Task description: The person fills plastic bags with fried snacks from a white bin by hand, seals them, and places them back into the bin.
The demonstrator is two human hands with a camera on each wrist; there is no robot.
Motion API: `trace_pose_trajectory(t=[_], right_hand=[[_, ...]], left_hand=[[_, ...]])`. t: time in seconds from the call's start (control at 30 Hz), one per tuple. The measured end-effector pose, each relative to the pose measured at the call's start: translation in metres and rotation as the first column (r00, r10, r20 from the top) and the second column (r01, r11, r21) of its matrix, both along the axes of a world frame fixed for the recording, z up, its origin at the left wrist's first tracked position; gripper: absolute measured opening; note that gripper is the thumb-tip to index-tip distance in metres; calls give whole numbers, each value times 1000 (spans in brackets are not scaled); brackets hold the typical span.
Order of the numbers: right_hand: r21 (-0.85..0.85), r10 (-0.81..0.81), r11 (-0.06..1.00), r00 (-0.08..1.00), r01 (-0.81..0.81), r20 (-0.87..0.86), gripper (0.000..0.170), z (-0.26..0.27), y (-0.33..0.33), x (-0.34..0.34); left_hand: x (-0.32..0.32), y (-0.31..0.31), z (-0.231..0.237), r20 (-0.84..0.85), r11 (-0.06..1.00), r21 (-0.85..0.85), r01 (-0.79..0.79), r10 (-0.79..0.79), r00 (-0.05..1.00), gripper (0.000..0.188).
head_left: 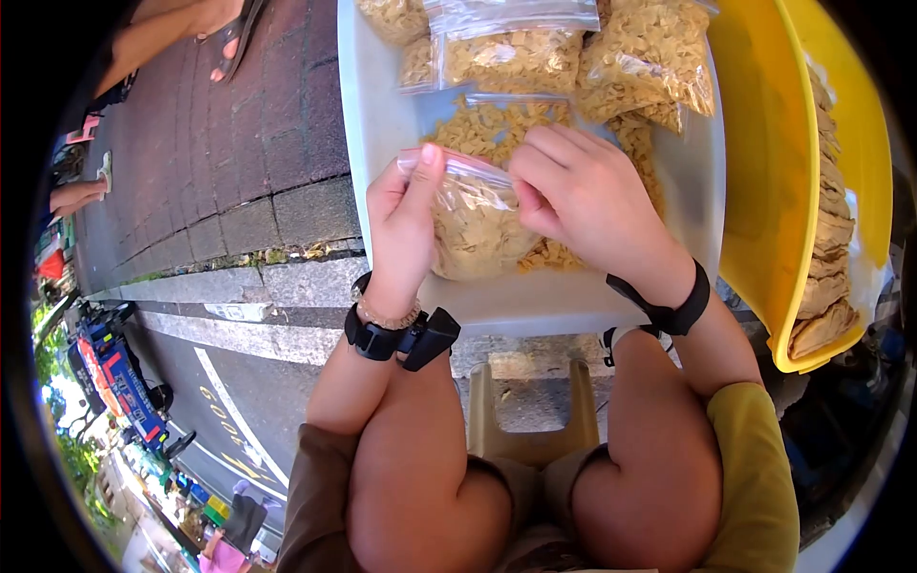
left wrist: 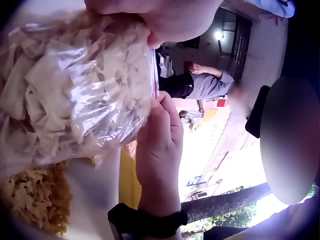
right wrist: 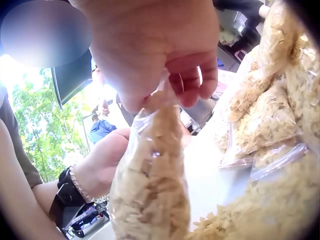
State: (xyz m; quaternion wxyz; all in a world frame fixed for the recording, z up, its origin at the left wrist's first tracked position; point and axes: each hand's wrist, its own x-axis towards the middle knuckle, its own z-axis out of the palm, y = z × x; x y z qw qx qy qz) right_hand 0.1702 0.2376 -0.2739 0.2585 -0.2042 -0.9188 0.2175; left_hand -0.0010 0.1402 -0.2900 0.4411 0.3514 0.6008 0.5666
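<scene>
A clear zip bag full of pale yellow flakes hangs upright between both hands above a white tub. The left hand pinches one top corner, thumb on the reddish zip strip. At the opposite top corner, the right hand pinches the strip with thumb and curled fingers. In the left wrist view the bag fills the left side, the right hand at its edge. The right wrist view shows the bag edge-on beneath the right hand. Loose flakes lie behind it.
Several filled bags lie at the tub's far end. A yellow bin with tan folded pieces stands to the right. Below the tub is a stool between the person's legs. Another person's foot is at upper left.
</scene>
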Motion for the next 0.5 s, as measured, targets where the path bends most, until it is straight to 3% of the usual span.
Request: trace_pose_trajectory(t=[0.07,0.3,0.37,0.4,0.47,0.5], right_hand=[[-39,-5,999,1000,4,-10,15,0,0,3],[-284,-1,959,999,13,44,26,-8,3,20],[-506,-84,856,994,106,66,32,-15,1,22],[-506,-78,856,995,101,66,32,-20,-2,18],[-927,-290,370,941,-56,-173,31,-31,-12,9],[-980,-250,156,955,-124,-161,46,-32,-13,11]], left_hand=[[-4,3,-4,286,996,-62,-58,73,955,36],[-13,3,-12,514,981,-184,-57,145,845,40],[-16,2,-15,557,974,-228,-19,146,817,45],[-17,2,-16,598,963,-268,20,150,788,51],[-17,4,-14,636,964,-267,-7,182,750,51],[-16,5,-13,674,963,-267,-29,208,709,52]])
